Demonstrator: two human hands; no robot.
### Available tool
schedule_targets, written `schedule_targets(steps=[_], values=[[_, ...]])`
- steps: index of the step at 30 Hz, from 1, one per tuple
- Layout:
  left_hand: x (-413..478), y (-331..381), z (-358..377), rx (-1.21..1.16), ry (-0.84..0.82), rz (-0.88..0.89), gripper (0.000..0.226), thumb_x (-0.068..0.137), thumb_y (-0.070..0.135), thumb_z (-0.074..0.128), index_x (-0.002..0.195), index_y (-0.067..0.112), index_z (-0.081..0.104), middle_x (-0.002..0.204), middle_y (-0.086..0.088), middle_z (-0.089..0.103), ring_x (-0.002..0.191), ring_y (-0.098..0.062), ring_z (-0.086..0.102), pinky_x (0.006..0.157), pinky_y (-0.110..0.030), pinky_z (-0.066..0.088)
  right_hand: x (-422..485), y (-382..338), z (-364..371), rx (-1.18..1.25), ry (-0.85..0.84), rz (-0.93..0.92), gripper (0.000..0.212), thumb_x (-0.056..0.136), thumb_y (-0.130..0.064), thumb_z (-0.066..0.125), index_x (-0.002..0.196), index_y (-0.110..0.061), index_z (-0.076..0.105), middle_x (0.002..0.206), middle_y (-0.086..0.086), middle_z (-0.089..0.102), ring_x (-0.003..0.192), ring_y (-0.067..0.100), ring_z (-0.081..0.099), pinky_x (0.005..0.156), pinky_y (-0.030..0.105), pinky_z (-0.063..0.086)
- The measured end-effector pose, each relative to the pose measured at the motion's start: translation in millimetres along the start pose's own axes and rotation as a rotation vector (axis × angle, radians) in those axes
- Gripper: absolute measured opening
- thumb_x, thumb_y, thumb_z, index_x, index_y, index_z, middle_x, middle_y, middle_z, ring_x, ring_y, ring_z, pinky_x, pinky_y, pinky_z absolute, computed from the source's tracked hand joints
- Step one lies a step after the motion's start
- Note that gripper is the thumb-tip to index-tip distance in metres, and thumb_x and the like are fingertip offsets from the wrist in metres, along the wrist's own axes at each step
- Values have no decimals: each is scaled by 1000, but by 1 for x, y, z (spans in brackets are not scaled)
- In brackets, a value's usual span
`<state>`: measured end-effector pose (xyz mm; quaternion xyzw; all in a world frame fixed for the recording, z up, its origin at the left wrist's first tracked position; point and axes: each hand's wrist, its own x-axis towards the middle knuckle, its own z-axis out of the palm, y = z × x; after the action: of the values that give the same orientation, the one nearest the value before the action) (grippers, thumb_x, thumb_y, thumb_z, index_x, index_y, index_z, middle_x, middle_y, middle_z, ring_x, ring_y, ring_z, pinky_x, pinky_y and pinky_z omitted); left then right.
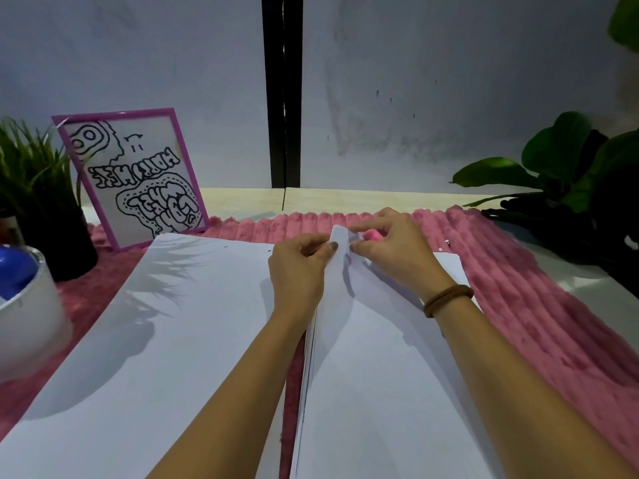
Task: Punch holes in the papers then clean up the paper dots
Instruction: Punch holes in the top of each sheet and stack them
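Both hands work at the far edge of the right stack [380, 375] of white paper, which lies on a ribbed pink mat [536, 305] spread over the pale surface [587, 288]. The left hand [297, 267] pinches the raised far edge of the top sheet [340, 271], its fingers curled together on the paper. The right hand [390, 250] meets it from the other side, fingers closed round a small pink punch [373, 235], or what looks like one, since most of it is hidden behind the fingers. Just beside this pile lies the left stack [179, 323], with holes showing along its far edge. A few paper dots [446, 240] lie on the mat beyond the right hand. The sheet looks light and limp and bows where it is lifted, so it is best held close to the edge being punched. The dots look tiny and likely to cling in the plush, so pinching them out one by one seems safer than sweeping.
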<state>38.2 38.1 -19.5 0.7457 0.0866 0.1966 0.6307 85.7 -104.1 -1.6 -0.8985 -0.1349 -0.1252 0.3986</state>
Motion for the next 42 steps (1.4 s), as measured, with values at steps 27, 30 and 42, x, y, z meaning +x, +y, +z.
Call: schedule_targets(steps=[27,30,42], values=[[1,-9,7,-179,2,-101,10,94,15,59,100,17,68,90,6,70,85,-5,64,75,-13,47,17,-39,-13,184,-125,119,38,91,-5,61,128,-11,65,68,-12,61,49,0,49,42,9,37],[0,-9,7,-202,-15,-106,10,95,14,58,94,19,66,87,6,69,79,-3,63,69,-11,46,33,-45,-24,605,154,116,57,89,-4,56,145,-11,43,91,11,62,63,12,54,53,22,48],[2,-13,12,-162,-10,-44,7,95,13,56,97,16,63,83,1,68,62,-3,54,58,-13,40,55,-33,-3,1416,365,113,25,65,-14,48,89,-6,48,69,14,59,55,20,50,54,27,43]])
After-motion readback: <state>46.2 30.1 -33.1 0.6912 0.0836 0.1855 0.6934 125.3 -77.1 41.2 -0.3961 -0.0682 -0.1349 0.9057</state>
